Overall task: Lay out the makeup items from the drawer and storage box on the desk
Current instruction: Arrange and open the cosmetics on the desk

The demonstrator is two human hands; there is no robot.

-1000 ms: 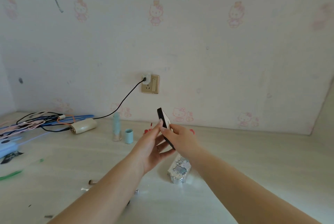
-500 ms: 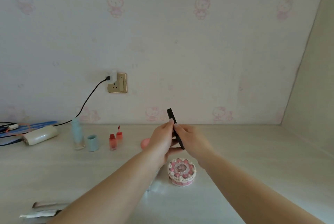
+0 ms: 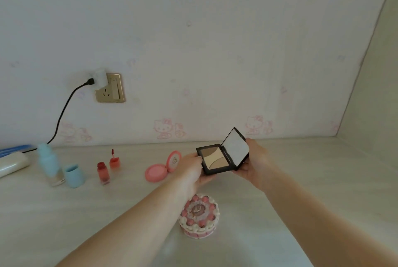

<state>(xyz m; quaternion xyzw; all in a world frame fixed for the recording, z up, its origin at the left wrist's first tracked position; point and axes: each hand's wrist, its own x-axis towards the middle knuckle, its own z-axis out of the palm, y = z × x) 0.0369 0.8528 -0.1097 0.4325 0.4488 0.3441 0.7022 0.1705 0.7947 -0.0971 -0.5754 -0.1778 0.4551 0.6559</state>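
Two hands hold one black compact point(image 3: 221, 155) above the desk point(image 3: 323, 180), and that is where your task stands. Your left hand point(image 3: 189, 169) has its fingers curled on the near-left edge of the powder tray, thumb on its rim; your right hand point(image 3: 255, 162) cups the mirrored lid from behind, fingers wrapped under the hinge side. The compact lies between your fingertips, lid swung up to the right, tan and brown powders showing. To the left of your left fingers sit the things already laid out: a pink round compact point(image 3: 160, 168) with its lid propped open just beside them, then a red lip tint bottle point(image 3: 103, 172) and its wand cap point(image 3: 114, 160), a blue cup-shaped cap point(image 3: 74, 175), and a blurred blue bottle point(image 3: 48, 162). Below your wrists, nearer you, stands a cake-shaped box point(image 3: 199, 216). So I judge you roughly midway: several items are out, this one is not yet set down, and neither the drawer nor the storage box is in view, so what is left in them cannot be told. Against half a second ago, the black compact was closed and held on edge between both hands; now it is open flat, and the camera has swung further right.
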